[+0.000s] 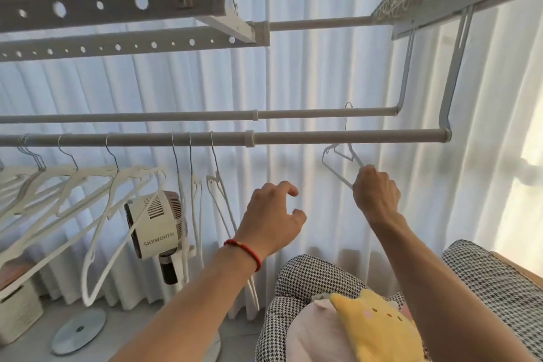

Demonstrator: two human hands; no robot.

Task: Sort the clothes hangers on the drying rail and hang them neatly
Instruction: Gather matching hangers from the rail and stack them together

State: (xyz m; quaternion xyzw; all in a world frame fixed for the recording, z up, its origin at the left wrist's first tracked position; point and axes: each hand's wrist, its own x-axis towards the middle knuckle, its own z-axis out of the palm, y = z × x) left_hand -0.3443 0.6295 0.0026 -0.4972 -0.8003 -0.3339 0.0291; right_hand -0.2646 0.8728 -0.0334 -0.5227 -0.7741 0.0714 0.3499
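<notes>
A grey drying rail (338,137) crosses the view at mid height, with a second rail (323,113) just behind it. Several white hangers (97,194) hang bunched and tilted on the near rail's left part, and three more (195,185) hang edge-on near its middle. My right hand (376,192) grips the lower edge of a thin white hanger (338,160), whose hook sits over the rear rail on the right. My left hand (273,214) floats empty below the near rail with its fingers loosely curled. A red cord is around that wrist.
A white Skyworth fan (158,225) on a stand is behind the hangers at left. A houndstooth chair (317,279) with pink and yellow cushions (373,329) sits at bottom right. A woven box (17,311) is at far left. White curtains fill the background.
</notes>
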